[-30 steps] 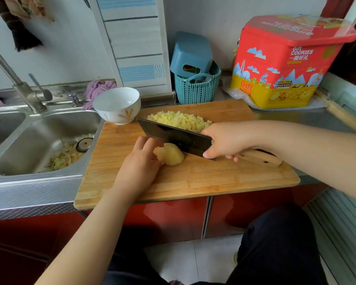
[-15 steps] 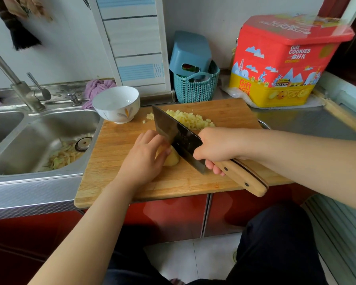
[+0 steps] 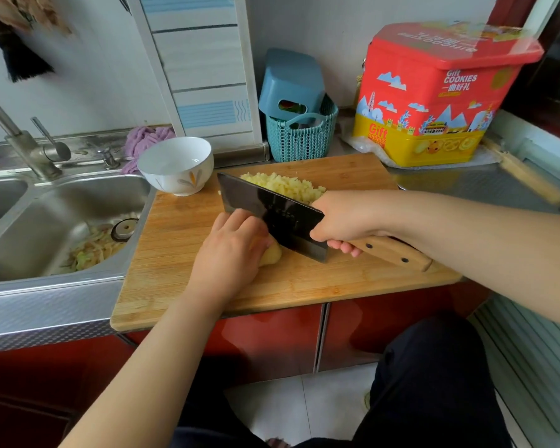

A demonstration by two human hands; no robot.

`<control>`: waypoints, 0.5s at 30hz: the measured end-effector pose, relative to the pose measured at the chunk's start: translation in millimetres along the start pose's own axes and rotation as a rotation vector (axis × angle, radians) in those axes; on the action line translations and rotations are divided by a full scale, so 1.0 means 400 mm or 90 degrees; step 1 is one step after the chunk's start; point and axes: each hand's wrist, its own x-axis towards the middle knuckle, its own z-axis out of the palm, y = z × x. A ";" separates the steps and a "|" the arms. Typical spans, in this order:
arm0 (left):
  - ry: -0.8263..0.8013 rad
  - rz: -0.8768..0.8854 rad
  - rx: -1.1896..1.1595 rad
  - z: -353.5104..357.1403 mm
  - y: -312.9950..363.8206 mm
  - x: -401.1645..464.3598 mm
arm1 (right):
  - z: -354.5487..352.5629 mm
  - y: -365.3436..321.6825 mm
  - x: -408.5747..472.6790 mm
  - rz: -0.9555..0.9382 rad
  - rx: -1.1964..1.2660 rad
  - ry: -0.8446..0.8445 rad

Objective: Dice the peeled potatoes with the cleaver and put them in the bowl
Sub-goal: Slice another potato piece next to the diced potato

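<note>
Nearest on the wooden cutting board [image 3: 181,270], the left hand [image 3: 230,253] curls over a peeled potato [image 3: 272,254], pinning it to the board. Just to its right, the right hand [image 3: 343,218] grasps the cleaver [image 3: 272,215] where blade meets wooden handle, the dark blade standing against the left knuckles. Behind the blade lies a heap of diced potato [image 3: 288,185]. The white bowl [image 3: 177,164] sits at the board's far left corner, beside the sink [image 3: 46,221].
</note>
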 end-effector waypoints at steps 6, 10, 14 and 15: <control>0.002 -0.004 -0.009 -0.007 -0.006 -0.003 | 0.009 -0.010 0.002 -0.021 -0.005 -0.005; 0.027 -0.042 -0.006 -0.003 0.008 0.012 | 0.012 -0.010 0.001 -0.007 0.001 -0.004; -0.011 -0.073 0.020 -0.003 0.021 0.030 | 0.008 -0.015 -0.008 -0.010 -0.003 0.014; -0.027 -0.078 0.027 -0.006 0.022 0.037 | 0.001 -0.021 -0.011 -0.015 -0.006 0.021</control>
